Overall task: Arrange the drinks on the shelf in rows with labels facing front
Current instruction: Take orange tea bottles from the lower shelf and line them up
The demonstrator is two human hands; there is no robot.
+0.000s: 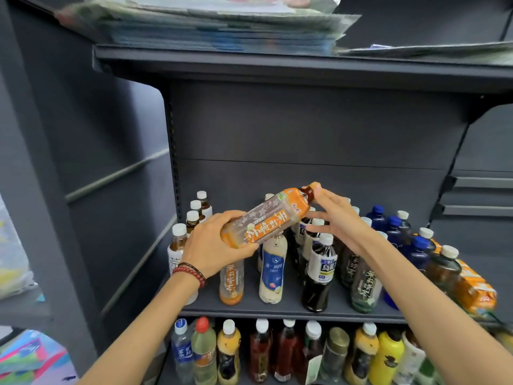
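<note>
Above the shelf [277, 308], both hands [215, 243] hold a tilted bottle [270, 216].

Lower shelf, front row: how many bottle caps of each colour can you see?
White caps: 5
Blue cap: 1
Red cap: 1
Gold lid: 1
Total: 8; tops farther right are unclear or cut off.

Even, fairly bright indoor light falls from above and in front, leaving the dark shelf [277, 308] softly lit with only faint shadows under the bottles. Toward 12 o'clock the stacked papers [216, 26] smear with motion blur. Wide-angle distortion bends uprights toward 9 and 3 o'clock.
</note>
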